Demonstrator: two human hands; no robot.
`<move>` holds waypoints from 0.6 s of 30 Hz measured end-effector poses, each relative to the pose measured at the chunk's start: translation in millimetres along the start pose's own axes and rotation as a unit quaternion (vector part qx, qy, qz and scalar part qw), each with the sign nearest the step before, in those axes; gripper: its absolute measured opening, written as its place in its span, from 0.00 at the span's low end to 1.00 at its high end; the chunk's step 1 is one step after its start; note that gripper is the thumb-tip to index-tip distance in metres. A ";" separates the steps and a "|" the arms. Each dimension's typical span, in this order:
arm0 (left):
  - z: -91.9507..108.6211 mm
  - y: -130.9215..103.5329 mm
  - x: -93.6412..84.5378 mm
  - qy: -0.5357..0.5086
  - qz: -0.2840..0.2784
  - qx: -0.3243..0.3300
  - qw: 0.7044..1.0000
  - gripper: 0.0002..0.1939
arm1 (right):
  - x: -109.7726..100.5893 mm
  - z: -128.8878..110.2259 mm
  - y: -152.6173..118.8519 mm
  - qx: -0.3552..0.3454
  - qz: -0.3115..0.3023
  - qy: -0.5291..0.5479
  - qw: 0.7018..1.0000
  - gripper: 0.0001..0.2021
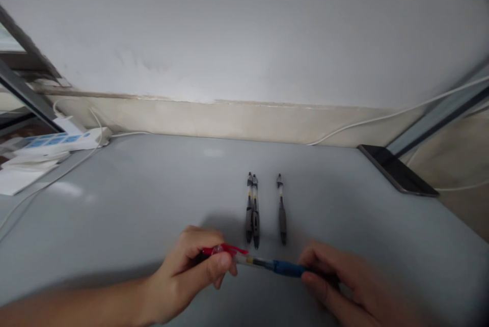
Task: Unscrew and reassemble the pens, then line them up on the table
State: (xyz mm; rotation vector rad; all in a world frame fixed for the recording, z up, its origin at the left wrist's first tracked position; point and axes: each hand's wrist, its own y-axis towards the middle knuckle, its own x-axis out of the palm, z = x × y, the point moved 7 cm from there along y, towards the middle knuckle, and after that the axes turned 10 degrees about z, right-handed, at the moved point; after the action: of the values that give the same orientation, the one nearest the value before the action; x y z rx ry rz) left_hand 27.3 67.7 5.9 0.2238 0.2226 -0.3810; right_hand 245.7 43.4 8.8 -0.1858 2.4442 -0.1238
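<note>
My left hand [204, 261] pinches the red clip end of a pen [260, 262] between thumb and fingers. The pen lies almost level above the table, with a clear barrel in its middle and a blue grip towards the right. At the blue end, my right hand [336, 281] closes thumb and finger on the same pen; its tip is hidden there. Just beyond the hands, two pens with dark grips [252, 215] lie side by side, touching or nearly so. A third dark-gripped pen [282, 215] rests apart to their right.
The grey table [160, 189] meets a pale wall [244, 36] at the back. A white power strip [64, 138] with papers [26, 176] and a cable [49, 182] sits at the left. A dark tablet or phone [397, 170] lies at the right edge, near another white cable [362, 120].
</note>
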 end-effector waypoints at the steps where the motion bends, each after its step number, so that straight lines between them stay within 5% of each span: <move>1: 1.3 0.9 -0.1 0.007 0.001 0.002 1.000 0.32 | -0.9 -2.4 2.2 0.003 0.010 0.003 1.000 0.14; 8: 5.9 3.5 0.3 -0.008 0.016 0.003 1.000 0.30 | -1.0 -14.6 10.8 0.010 0.023 0.007 1.000 0.13; 14: -10.4 7.8 -5.0 -0.144 0.105 -0.054 0.982 0.12 | 10.1 3.1 2.4 0.010 -0.005 -0.006 1.000 0.09; 18: -16.3 10.7 -0.6 -0.226 0.105 -0.066 0.966 0.10 | 19.1 8.8 0.1 -0.012 -0.022 -0.031 0.999 0.06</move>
State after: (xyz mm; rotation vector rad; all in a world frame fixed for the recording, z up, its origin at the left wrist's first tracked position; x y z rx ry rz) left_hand 28.1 81.8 -7.6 0.0241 -0.2239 -0.1976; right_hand 236.8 40.0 -10.0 -0.2497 2.3813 -0.1065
